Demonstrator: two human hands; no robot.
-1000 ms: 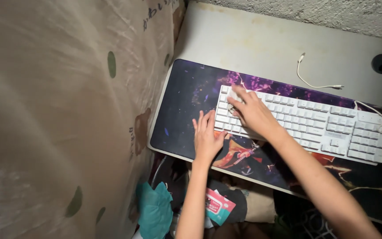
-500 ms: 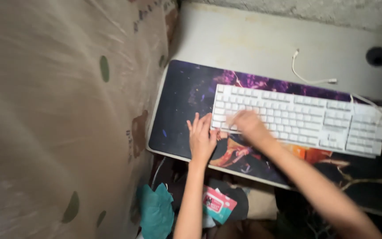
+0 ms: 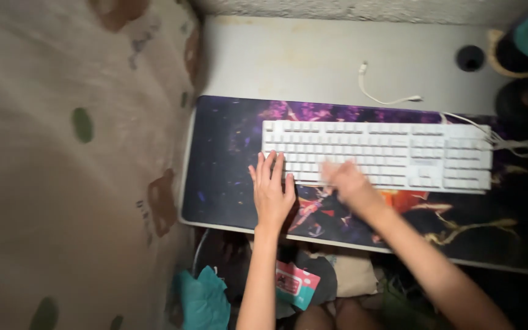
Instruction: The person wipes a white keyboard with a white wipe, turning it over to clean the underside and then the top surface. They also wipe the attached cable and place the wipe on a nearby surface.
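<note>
Two bare hands are seen over a dark printed desk mat [image 3: 227,159] on a pale desk [image 3: 288,61]. The left hand [image 3: 271,190] is laid flat, fingers spread fairly wide and pointing toward 12 o'clock, its fingertips touching the lower left corner of a white keyboard [image 3: 398,153]; nothing is held in it. The right hand [image 3: 346,183] is blurred at the keyboard's front edge, at 3 o'clock from the left hand and just beside it; whether anything is held in it, or how its fingers are set, cannot be told. The keyboard is placed lengthwise across the mat, at 12 to 2 o'clock from the hands. A short white cable [image 3: 386,98] is seen on the bare desk at 12 o'clock from the keyboard, and a round hole [image 3: 470,58] is cut in the desk at 1 o'clock. A beige patterned cloth [image 3: 62,153] hangs at 9 o'clock from the mat. Below the desk edge, at 6 o'clock, a teal cloth [image 3: 206,299] and a small red-and-teal packet [image 3: 294,284] are visible.
</note>
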